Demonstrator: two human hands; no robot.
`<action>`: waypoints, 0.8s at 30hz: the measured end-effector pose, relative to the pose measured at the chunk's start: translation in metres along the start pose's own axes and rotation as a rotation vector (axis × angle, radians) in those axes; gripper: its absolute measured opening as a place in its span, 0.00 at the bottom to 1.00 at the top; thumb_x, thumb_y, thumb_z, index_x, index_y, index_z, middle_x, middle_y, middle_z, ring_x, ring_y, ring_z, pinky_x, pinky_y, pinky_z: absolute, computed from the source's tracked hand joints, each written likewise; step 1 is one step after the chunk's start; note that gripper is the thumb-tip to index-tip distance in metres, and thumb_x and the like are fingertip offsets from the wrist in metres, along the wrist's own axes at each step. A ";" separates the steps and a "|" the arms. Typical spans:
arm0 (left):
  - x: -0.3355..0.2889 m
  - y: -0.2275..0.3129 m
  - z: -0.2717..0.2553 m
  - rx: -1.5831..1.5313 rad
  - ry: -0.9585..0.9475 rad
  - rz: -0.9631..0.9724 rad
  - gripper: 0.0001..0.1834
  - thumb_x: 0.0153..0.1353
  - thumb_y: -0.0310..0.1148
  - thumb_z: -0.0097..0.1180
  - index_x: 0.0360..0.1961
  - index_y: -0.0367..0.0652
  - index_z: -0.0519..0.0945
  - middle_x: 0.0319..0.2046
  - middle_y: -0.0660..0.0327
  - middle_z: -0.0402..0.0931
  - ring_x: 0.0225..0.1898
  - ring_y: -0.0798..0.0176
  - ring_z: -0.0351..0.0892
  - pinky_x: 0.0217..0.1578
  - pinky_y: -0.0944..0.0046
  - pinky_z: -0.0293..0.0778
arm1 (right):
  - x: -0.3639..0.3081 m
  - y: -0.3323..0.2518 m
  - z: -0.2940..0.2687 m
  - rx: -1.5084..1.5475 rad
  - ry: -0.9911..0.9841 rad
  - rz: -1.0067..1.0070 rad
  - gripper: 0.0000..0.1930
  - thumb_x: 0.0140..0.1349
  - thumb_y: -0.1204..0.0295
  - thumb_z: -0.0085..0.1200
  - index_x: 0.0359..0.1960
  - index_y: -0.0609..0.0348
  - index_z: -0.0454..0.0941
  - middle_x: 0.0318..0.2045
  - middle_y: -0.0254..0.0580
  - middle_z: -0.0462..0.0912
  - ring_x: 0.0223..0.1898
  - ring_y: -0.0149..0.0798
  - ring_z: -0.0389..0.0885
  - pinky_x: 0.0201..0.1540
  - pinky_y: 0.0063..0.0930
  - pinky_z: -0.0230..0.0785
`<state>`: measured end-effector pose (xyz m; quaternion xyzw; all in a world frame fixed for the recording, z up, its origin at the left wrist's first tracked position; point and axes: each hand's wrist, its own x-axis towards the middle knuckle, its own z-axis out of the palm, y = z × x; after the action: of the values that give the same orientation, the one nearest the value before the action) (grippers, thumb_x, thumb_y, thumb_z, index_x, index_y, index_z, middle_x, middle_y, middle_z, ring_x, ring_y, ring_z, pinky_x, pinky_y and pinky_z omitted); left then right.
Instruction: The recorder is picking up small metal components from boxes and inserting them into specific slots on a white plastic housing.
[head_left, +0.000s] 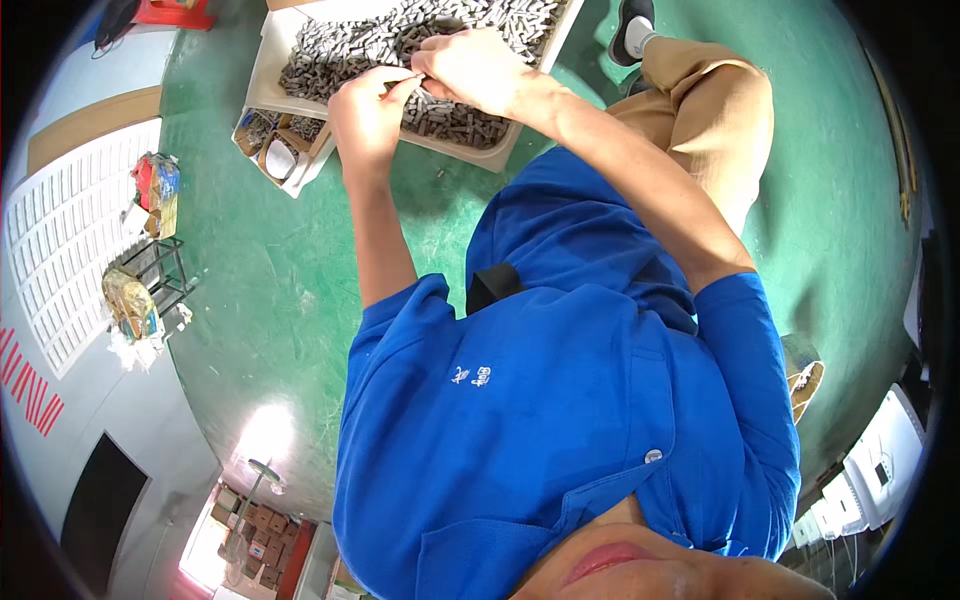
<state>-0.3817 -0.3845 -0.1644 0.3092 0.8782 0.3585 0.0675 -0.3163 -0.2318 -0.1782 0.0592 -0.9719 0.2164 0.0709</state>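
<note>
A large white bin (268,70) full of small grey metal pieces (455,122) stands at the top of the view. My two hands meet above it, fingertips nearly touching. My left hand (368,112) is closed, thumb and forefinger pinched together. My right hand (475,68) comes in from the other side with its fingers bent inward, closed around the same spot. Between the fingertips shows a tiny pale piece, mostly hidden, whose kind I cannot make out.
Against the large bin's lower left corner stands a smaller white bin (297,188), with cardboard boxes of small parts and a white round item inside. A black metal stand (165,270) with bags is by the left wall. My bent leg (720,110) lies right of the large bin.
</note>
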 end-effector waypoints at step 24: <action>-0.027 0.004 -0.010 0.054 -0.178 0.046 0.13 0.44 0.36 0.67 0.33 0.47 0.84 0.25 0.55 0.80 0.23 0.56 0.78 0.27 0.62 0.72 | -0.015 0.045 -0.022 0.968 0.147 0.451 0.08 0.50 0.75 0.65 0.31 0.65 0.84 0.23 0.40 0.84 0.24 0.27 0.80 0.29 0.21 0.72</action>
<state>-0.3611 -0.4038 -0.1571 0.3615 0.8708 0.3074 0.1287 -0.3056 -0.1809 -0.1798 -0.1402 -0.7422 0.6530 0.0550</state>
